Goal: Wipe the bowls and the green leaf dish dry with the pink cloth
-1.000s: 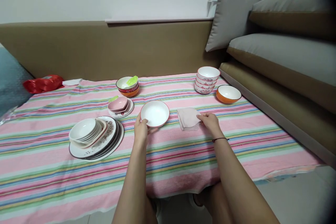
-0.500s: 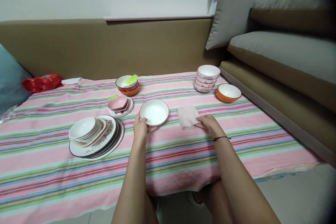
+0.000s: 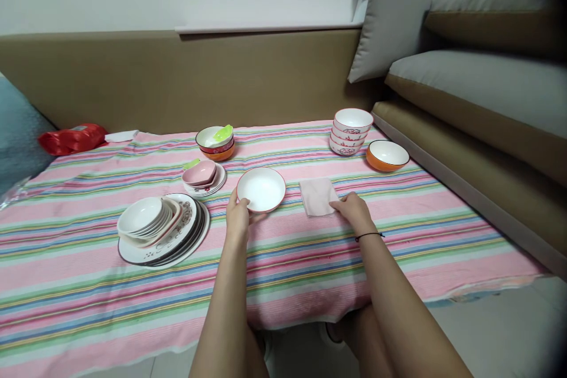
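Note:
A white bowl (image 3: 261, 188) with a red rim is in my left hand (image 3: 239, 212), gripped at its lower left side with the thumb over the rim and fingers underneath. To its right lies a folded pale pink cloth (image 3: 316, 196). My right hand (image 3: 353, 210) is closed at the cloth's lower right corner, pinching it between thumb and fingers; the fingertips are partly hidden. Behind the cloth stands a stack of white bowls (image 3: 349, 130) with red rims and printed sides. An orange bowl (image 3: 387, 156) with a white inside sits just right of that stack.
At left, small white bowls (image 3: 140, 215) rest on stacked plates (image 3: 201, 230). Behind them are a pink dish (image 3: 199, 173) on small plates and two stacked bowls (image 3: 215, 144) holding a bright green item. A red package (image 3: 73, 139) lies far left; cushions (image 3: 478, 82) border the right.
The cloth now lies flatter, and my right hand has shifted slightly left at its corner. My left hand keeps the bowl in nearly the same place. The view has shifted slightly.

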Demonstrator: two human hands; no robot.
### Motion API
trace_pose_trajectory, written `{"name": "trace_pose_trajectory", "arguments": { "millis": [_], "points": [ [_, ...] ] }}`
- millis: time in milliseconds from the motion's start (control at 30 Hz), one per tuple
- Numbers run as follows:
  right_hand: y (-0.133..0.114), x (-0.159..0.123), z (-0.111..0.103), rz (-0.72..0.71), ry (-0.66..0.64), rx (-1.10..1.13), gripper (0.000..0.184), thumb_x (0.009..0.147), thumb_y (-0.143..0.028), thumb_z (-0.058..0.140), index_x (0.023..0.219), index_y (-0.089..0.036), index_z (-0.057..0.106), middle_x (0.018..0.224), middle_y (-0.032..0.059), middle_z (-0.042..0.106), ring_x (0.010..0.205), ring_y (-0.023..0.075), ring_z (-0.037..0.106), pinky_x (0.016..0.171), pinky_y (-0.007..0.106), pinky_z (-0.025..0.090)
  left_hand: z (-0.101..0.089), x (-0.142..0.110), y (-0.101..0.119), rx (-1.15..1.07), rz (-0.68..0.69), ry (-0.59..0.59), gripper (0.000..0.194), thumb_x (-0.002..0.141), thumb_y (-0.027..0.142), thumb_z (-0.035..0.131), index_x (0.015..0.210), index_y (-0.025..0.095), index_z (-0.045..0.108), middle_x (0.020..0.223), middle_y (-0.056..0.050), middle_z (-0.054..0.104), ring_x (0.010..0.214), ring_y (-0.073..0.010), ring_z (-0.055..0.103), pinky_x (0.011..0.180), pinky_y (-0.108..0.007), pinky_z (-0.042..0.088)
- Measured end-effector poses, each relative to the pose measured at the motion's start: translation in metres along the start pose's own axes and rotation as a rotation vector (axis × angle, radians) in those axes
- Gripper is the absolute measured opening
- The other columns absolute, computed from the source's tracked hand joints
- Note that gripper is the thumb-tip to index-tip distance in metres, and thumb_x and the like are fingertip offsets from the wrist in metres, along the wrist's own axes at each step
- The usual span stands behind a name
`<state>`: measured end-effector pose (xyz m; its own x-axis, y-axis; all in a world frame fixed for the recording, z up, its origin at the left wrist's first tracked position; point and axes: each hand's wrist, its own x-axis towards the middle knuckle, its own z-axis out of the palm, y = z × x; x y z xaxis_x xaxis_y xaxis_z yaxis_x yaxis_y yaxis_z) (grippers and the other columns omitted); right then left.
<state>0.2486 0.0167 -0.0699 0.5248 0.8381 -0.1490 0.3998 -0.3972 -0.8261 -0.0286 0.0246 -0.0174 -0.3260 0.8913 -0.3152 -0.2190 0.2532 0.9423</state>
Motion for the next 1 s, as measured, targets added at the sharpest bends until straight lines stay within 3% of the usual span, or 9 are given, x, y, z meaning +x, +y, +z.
{"name": "trace_pose_trajectory", "arguments": {
  "millis": [100,233,300,400,500,633,733,833,1000],
  "points": [
    [-0.01,-0.006,0.008,-0.21,0.087,-0.191,0.046,0.061,-0.005,0.065,0.106,-0.013,0.059,0.116,0.0198,0.058,0.12,0.0368,0.048,0.099,0.051,0.039,0.0,0.0,0.0,0.005,-0.009,0.004,0.061,0.07,0.008,0.05,0.128,0.026,0.056,0.11,-0.009,0.056,0.067,-0.0126,0.059,0.054,-0.033,0.061],
    [-0.009,-0.007,0.031,-0.713,-0.075,-0.459,0.067,0.068,0.006,0.045,0.132,-0.015,0.051,0.148,0.0153,0.037,0.142,0.0285,0.025,0.112,0.044,0.028,0.0,0.0,0.0,0.016,-0.009,0.001,0.061,0.07,0.008,0.05,0.128,0.027,0.056,0.109,-0.008,0.056,0.063,-0.0104,0.058,0.054,-0.033,0.06],
    [-0.004,-0.005,0.041,-0.704,-0.185,-0.519,0.07,0.071,0.004,0.047,0.139,-0.014,0.046,0.153,0.0162,0.031,0.144,0.0309,0.02,0.113,0.048,0.025,-0.001,0.0,-0.001,0.018,-0.009,-0.005,0.062,0.07,0.008,0.05,0.128,0.028,0.056,0.11,-0.008,0.057,0.062,-0.011,0.059,0.054,-0.033,0.06],
    [0.001,0.0,0.049,-0.613,-0.229,-0.56,0.067,0.076,0.001,0.046,0.141,-0.015,0.045,0.151,0.0167,0.036,0.142,0.0332,0.025,0.113,0.05,0.025,-0.001,0.001,-0.001,0.03,-0.015,-0.011,0.064,0.07,0.009,0.049,0.131,0.028,0.054,0.11,-0.009,0.058,0.062,-0.0123,0.059,0.052,-0.033,0.06],
    [-0.003,-0.001,0.05,-0.582,-0.191,-0.551,0.057,0.084,-0.002,0.036,0.138,-0.014,0.049,0.149,0.0158,0.039,0.142,0.0318,0.026,0.113,0.048,0.026,-0.002,0.001,-0.002,0.04,-0.004,-0.013,0.064,0.07,0.01,0.048,0.132,0.027,0.053,0.11,-0.009,0.057,0.06,-0.0123,0.058,0.05,-0.034,0.059],
    [-0.015,-0.011,0.056,-0.65,-0.038,-0.535,0.048,0.097,-0.026,0.03,0.142,-0.015,0.043,0.157,0.0116,0.024,0.146,0.0343,0.013,0.115,0.055,0.017,-0.003,0.001,-0.002,0.027,0.002,-0.012,0.065,0.069,0.01,0.049,0.132,0.028,0.053,0.111,-0.009,0.057,0.064,-0.0126,0.058,0.052,-0.033,0.06],
    [-0.019,-0.019,0.065,-0.695,-0.067,-0.587,0.049,0.099,-0.033,0.03,0.145,-0.021,0.039,0.157,0.0052,0.027,0.146,0.0341,0.013,0.115,0.056,0.015,-0.003,0.001,-0.003,0.022,-0.003,-0.017,0.065,0.068,0.01,0.05,0.13,0.028,0.054,0.111,-0.009,0.057,0.069,-0.0151,0.06,0.053,-0.033,0.06],
    [-0.018,-0.024,0.072,-0.636,-0.122,-0.628,0.048,0.099,-0.036,0.03,0.145,-0.026,0.04,0.155,0.0037,0.031,0.144,0.0369,0.018,0.113,0.058,0.018,-0.003,0.0,-0.002,0.023,-0.005,-0.018,0.064,0.068,0.01,0.05,0.13,0.028,0.055,0.114,-0.01,0.057,0.075,-0.0174,0.062,0.053,-0.033,0.06],
    [-0.019,-0.025,0.076,-0.627,-0.019,-0.639,0.048,0.099,-0.041,0.03,0.145,-0.032,0.038,0.157,-0.0003,0.025,0.145,0.0381,0.012,0.112,0.062,0.016,-0.003,-0.002,-0.001,0.02,-0.009,-0.021,0.066,0.068,0.01,0.051,0.131,0.028,0.054,0.117,-0.01,0.057,0.078,-0.0181,0.063,0.054,-0.031,0.06]
  ]
}}
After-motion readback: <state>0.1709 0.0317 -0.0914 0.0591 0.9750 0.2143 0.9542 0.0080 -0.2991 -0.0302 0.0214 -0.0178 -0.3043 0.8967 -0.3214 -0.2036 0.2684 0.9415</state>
